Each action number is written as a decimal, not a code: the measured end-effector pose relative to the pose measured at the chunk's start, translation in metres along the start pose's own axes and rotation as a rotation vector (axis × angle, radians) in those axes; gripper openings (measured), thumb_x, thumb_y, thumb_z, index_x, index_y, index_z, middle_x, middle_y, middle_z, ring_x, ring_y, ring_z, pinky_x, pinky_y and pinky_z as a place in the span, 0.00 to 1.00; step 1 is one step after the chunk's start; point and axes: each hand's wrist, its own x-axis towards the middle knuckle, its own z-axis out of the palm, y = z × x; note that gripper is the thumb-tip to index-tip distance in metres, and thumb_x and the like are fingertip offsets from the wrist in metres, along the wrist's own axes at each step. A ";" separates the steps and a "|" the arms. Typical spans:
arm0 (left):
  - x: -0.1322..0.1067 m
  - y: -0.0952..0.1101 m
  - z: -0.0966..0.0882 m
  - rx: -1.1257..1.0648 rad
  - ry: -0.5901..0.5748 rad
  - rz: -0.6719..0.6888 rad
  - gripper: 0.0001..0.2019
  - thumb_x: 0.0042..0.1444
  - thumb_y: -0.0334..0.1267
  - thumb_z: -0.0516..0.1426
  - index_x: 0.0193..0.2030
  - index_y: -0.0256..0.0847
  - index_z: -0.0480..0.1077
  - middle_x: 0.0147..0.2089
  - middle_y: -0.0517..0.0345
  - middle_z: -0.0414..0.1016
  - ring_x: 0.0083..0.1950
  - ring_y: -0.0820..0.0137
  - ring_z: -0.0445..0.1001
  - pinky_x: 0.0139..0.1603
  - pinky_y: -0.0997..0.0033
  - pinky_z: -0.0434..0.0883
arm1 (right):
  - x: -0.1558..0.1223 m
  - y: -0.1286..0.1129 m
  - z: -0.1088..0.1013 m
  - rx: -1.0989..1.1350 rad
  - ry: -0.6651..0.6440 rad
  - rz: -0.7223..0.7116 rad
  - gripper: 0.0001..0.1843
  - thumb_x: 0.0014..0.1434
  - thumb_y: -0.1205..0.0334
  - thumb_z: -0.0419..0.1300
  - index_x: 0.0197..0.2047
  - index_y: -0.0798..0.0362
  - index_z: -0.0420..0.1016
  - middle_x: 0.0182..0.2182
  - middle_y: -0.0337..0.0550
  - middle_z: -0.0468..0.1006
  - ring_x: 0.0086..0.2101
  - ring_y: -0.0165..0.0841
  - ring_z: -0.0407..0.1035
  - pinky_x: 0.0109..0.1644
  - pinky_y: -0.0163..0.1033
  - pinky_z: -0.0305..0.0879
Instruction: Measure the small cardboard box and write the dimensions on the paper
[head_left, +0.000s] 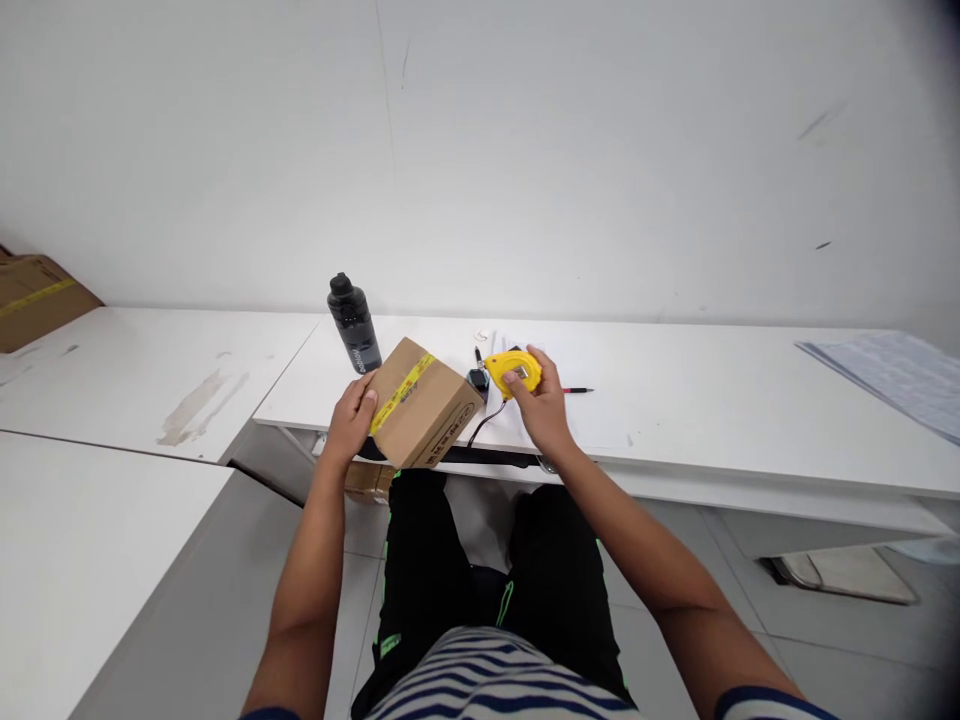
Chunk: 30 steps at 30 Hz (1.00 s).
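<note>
A small brown cardboard box (429, 408) sealed with a strip of yellow tape rests at the near edge of the white table (712, 410). My left hand (351, 420) grips its left side. My right hand (541, 402) holds a yellow tape measure (514, 370) just right of the box, thumb on its face, with a thin black strap hanging below it.
A dark water bottle (352, 324) stands behind the box. A pen (577, 390) and a small dark object (478, 379) lie by the tape measure. Papers (896, 375) sit far right, another cardboard box (34, 298) far left. A box (369, 482) sits under the table.
</note>
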 end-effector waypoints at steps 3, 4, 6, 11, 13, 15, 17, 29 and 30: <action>-0.024 -0.017 0.001 -0.003 0.119 0.024 0.28 0.68 0.52 0.40 0.66 0.38 0.64 0.65 0.46 0.70 0.66 0.62 0.68 0.67 0.58 0.65 | -0.006 0.003 0.019 0.104 -0.067 0.070 0.35 0.56 0.42 0.63 0.63 0.49 0.64 0.55 0.51 0.73 0.49 0.39 0.72 0.54 0.50 0.72; -0.032 -0.022 0.002 0.015 0.155 0.028 0.29 0.69 0.52 0.39 0.67 0.38 0.63 0.66 0.45 0.69 0.67 0.61 0.67 0.67 0.57 0.64 | -0.009 0.003 0.025 0.128 -0.072 0.072 0.35 0.56 0.42 0.63 0.62 0.49 0.65 0.55 0.51 0.73 0.51 0.40 0.72 0.56 0.50 0.71; -0.048 -0.031 0.005 0.071 0.210 0.018 0.30 0.69 0.53 0.38 0.68 0.38 0.62 0.68 0.44 0.67 0.68 0.60 0.66 0.68 0.55 0.63 | -0.016 0.003 0.036 0.177 -0.046 0.080 0.36 0.56 0.42 0.64 0.62 0.49 0.65 0.56 0.52 0.72 0.53 0.40 0.71 0.58 0.50 0.69; -0.071 -0.044 0.007 0.160 0.245 -0.025 0.33 0.68 0.55 0.35 0.70 0.37 0.58 0.69 0.42 0.65 0.69 0.58 0.64 0.69 0.54 0.62 | -0.025 -0.005 0.049 0.324 -0.055 0.151 0.39 0.59 0.41 0.60 0.68 0.48 0.56 0.56 0.53 0.71 0.51 0.41 0.73 0.49 0.48 0.76; -0.068 -0.043 0.007 0.160 0.248 -0.023 0.33 0.68 0.55 0.36 0.70 0.37 0.58 0.69 0.41 0.65 0.69 0.58 0.65 0.69 0.54 0.62 | -0.026 -0.011 0.046 0.332 -0.056 0.141 0.40 0.59 0.41 0.59 0.69 0.47 0.54 0.56 0.53 0.71 0.50 0.41 0.73 0.47 0.47 0.76; -0.059 -0.038 0.010 0.134 0.238 -0.019 0.32 0.68 0.54 0.38 0.70 0.37 0.58 0.68 0.40 0.65 0.68 0.56 0.65 0.69 0.52 0.61 | -0.027 -0.018 0.040 0.313 -0.006 0.095 0.40 0.59 0.41 0.61 0.69 0.47 0.55 0.56 0.52 0.70 0.51 0.40 0.72 0.51 0.48 0.74; -0.043 -0.032 0.017 0.031 0.189 -0.034 0.30 0.67 0.54 0.44 0.68 0.37 0.62 0.66 0.40 0.68 0.66 0.54 0.67 0.67 0.49 0.62 | -0.031 -0.026 0.036 0.286 0.052 0.058 0.39 0.58 0.42 0.62 0.68 0.46 0.59 0.57 0.50 0.70 0.52 0.40 0.71 0.56 0.48 0.71; -0.006 0.000 0.031 -0.878 0.292 -0.364 0.30 0.64 0.61 0.45 0.56 0.41 0.72 0.64 0.45 0.71 0.67 0.59 0.69 0.65 0.56 0.66 | -0.015 -0.054 0.031 0.094 -0.169 -0.086 0.32 0.57 0.46 0.64 0.63 0.43 0.66 0.58 0.46 0.70 0.53 0.39 0.69 0.59 0.49 0.68; -0.014 0.007 0.029 -0.904 0.279 -0.357 0.30 0.64 0.62 0.46 0.59 0.43 0.71 0.66 0.46 0.70 0.69 0.59 0.66 0.67 0.56 0.64 | -0.004 -0.058 0.032 0.073 -0.243 -0.127 0.32 0.58 0.46 0.64 0.63 0.43 0.66 0.59 0.46 0.70 0.54 0.40 0.68 0.59 0.50 0.68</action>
